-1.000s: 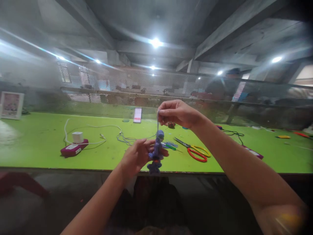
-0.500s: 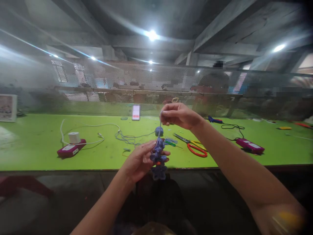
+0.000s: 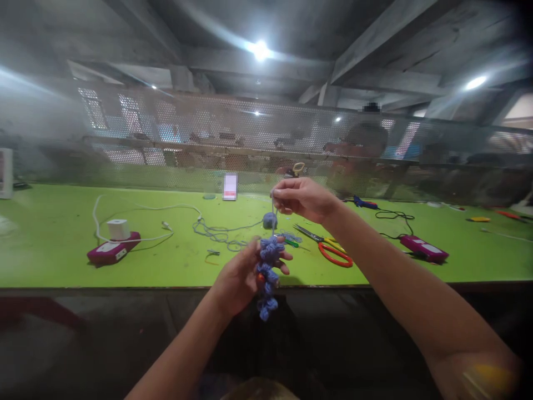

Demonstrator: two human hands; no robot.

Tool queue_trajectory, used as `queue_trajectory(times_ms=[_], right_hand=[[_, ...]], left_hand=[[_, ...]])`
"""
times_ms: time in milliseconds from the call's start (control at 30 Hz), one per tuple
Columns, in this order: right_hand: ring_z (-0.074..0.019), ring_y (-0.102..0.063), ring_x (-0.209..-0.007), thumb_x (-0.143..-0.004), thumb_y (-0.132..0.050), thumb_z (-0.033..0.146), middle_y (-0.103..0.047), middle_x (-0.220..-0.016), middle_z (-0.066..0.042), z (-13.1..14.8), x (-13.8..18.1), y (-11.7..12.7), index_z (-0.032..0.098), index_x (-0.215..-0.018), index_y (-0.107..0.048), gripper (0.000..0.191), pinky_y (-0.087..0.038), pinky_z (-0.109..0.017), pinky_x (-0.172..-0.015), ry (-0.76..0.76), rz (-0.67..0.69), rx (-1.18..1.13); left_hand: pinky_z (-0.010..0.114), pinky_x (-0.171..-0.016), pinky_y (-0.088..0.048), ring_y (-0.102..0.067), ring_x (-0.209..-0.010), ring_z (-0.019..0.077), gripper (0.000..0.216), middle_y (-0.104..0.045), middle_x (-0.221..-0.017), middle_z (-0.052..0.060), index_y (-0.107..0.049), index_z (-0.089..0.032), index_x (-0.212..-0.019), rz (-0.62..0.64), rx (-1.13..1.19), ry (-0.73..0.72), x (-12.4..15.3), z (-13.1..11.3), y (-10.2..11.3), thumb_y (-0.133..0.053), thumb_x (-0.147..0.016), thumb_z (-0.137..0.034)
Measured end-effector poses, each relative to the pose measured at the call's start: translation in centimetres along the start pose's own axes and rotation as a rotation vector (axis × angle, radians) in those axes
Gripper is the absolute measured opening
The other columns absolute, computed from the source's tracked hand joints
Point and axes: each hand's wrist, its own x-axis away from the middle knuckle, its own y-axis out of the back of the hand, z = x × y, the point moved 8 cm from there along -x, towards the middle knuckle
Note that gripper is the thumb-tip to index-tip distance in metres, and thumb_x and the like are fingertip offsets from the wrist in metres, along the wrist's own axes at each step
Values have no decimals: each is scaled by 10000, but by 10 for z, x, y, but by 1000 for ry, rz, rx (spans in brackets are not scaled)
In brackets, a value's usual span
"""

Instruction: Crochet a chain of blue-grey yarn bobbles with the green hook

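Note:
My left hand holds a blue-purple crocheted piece, made of several puffy clusters, with an orange bead partway down. The piece hangs below the table's front edge. Above it, my right hand pinches a yarn strand that runs taut down to the top of the piece. A small ball of matching yarn sits on the table behind the strand. Just right of the piece lies a green-handled tool beside a loose tangle of yarn.
Scissors with red handles lie on the green table, partly over a yellow-handled tool. Purple power strips stand left and right, with cables. A phone leans against the mesh divider. Beyond it a person is visible.
The crocheted piece has turned in my left hand, and its bead now faces left. My right hand still pinches the strand in nearly the same place. The view has shifted slightly.

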Motion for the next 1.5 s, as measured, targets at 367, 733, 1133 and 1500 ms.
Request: queue_trajectory(times_ms=[367, 733, 1133, 1500], right_hand=[[-73, -519, -480, -765, -720, 193, -662, -625, -24, -44, -21, 24, 149, -758, -649, 84, -412, -199, -457, -136, -81, -30], [-84, -576, -518, -711, -779, 205, -683, -637, -35, -55, -68, 43, 120, -789, -681, 152, -452, -196, -508, -153, -50, -65], [-181, -642, -905, -942, -586, 320, -632, -1110, -78, -111, -177, 63, 145, -1154, -597, 275, -559, -364, -766, -327, -121, 140], [-223, -622, -1019, -936, -591, 332, -596, -1218, -98, -180, -281, 64, 156, -1229, -569, 342, -540, -429, -848, -449, -252, 301]], left_hand=[[311, -723, -550, -710, -914, 247, 168, -723, -1035, 148, -619, -137, -998, -178, -111, -4, -17, 7, 30, -614, -895, -269], [373, -723, -560, -719, -881, 269, 145, -717, -1002, 159, -600, -148, -992, -213, -244, 94, -53, -26, 63, -576, -906, -262], [437, -719, -614, -735, -841, 280, 126, -716, -940, 175, -569, -127, -975, -216, -150, 132, -106, -74, 121, -586, -892, -222], [434, -728, -605, -717, -859, 262, 218, -679, -972, 159, -505, -82, -1148, -334, -161, 322, -174, -112, 234, -464, -952, -167]])
